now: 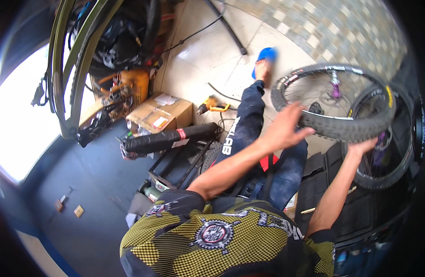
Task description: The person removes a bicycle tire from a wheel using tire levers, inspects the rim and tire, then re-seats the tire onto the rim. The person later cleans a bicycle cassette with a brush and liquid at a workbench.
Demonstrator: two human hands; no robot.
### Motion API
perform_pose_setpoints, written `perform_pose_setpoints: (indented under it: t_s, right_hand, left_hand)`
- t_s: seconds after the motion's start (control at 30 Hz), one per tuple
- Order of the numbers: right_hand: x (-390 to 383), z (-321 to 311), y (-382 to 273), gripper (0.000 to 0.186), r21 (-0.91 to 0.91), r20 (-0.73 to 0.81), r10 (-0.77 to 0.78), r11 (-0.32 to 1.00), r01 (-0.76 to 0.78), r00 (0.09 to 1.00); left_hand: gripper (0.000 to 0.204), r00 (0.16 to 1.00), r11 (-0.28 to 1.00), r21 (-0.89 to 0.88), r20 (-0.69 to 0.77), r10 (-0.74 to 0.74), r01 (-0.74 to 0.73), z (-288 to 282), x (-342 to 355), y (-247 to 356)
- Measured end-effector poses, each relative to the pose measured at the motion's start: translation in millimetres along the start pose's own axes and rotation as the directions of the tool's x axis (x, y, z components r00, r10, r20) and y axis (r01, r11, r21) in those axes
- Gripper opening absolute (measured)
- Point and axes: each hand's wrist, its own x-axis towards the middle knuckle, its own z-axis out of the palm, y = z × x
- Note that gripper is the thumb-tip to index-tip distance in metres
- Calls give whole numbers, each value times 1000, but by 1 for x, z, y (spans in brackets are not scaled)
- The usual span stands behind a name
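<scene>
Bicycle wheel (346, 128) in the head view: it sits tilted in front of you to the right, its knobbly black tyre toward you and its purple hub (335, 88) showing between the spokes. Your left hand (286, 127) is at the tyre's left side, fingers spread and thumb apart, not wrapped around anything; whether the fingertips touch the rubber, you cannot tell. Your right hand (363, 147) is against the tyre's lower edge, near its right end; the fingers are partly hidden there, so how far they close cannot be told. Partly behind the raised wheel, at your far right, is a second wheel (391, 179). To your left are a black-wrapped roll (175, 139), a cardboard box (171, 112) and, on the tiled floor (201, 60), a yellow tool (215, 106). An olive bike frame (57, 87) stands at the upper left.
</scene>
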Motion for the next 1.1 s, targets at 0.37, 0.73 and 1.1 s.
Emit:
perform_pose_setpoints:
  t_s: [0.37,0.73,1.1]
  right_hand:
    - [32,1,-21,61,-381,54,-94,918,107,994]
    - [89,11,-27,55,-606,427,-222,649,459,877]
    - [99,128,27,54,276,887,-106,902,-331,450]
  left_hand:
    - [81,990,995,-7,105,96,-95,26,27,20]
    - [91,978,966,-197,84,189,-170,81,43,-20]
    - [91,984,998,69,-181,4,9,28,150,50]
